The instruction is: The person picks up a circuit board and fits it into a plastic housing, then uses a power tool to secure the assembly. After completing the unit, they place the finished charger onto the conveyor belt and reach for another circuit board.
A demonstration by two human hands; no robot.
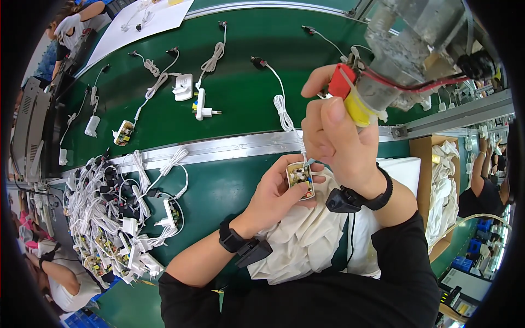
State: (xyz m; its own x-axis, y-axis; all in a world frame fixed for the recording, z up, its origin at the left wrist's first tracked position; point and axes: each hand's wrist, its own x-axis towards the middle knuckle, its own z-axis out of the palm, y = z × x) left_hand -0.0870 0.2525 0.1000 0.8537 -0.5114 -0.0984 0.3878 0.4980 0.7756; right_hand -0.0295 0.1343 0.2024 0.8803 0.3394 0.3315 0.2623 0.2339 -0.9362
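My left hand [281, 191] holds an opened power adapter [300, 180], its circuit board facing up and my thumb resting on it. A white cable [283, 112] runs from the adapter's far end onto the green belt, tied in a bundle. My right hand [342, 134] is raised just beyond and right of the adapter, its lower fingers curled. A small teal-grey tip [310, 162] shows below those fingers; what it belongs to is hidden. The index finger reaches beside a red block [341, 80] and yellow-taped part [358, 109] on a hanging metal fixture [402, 54].
A tangled pile of adapters and white cables [117, 218] lies at left. More corded adapters, including a white plug [200, 106], lie on the green belt [240, 82] beyond a metal rail [235, 147]. Off-white cloth [301, 240] lies before me; a carton [421, 164] stands right. Other people work nearby.
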